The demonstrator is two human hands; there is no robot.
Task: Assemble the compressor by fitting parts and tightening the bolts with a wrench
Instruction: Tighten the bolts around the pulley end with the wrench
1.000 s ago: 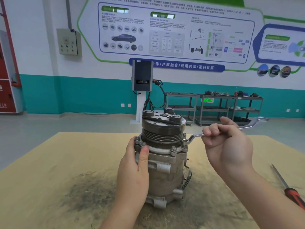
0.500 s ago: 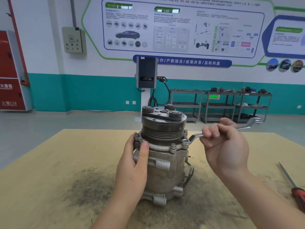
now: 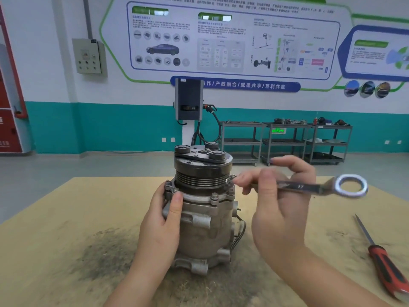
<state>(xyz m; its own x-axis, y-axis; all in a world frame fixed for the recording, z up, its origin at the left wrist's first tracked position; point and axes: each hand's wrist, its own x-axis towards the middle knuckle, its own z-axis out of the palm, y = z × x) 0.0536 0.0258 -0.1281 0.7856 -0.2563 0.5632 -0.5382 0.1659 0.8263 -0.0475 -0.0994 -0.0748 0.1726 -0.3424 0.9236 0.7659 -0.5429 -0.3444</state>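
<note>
Standing upright, compressor (image 3: 202,209) gripped by left hand (image 3: 162,227), right hand (image 3: 280,202) holding wrench (image 3: 309,187) level, ring end rightward.

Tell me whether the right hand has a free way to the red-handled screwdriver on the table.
Probably yes. The screwdriver lies alone on the table to the right, with nothing between it and the right hand. But that hand holds the wrench, so it would need to set that down first.
</note>
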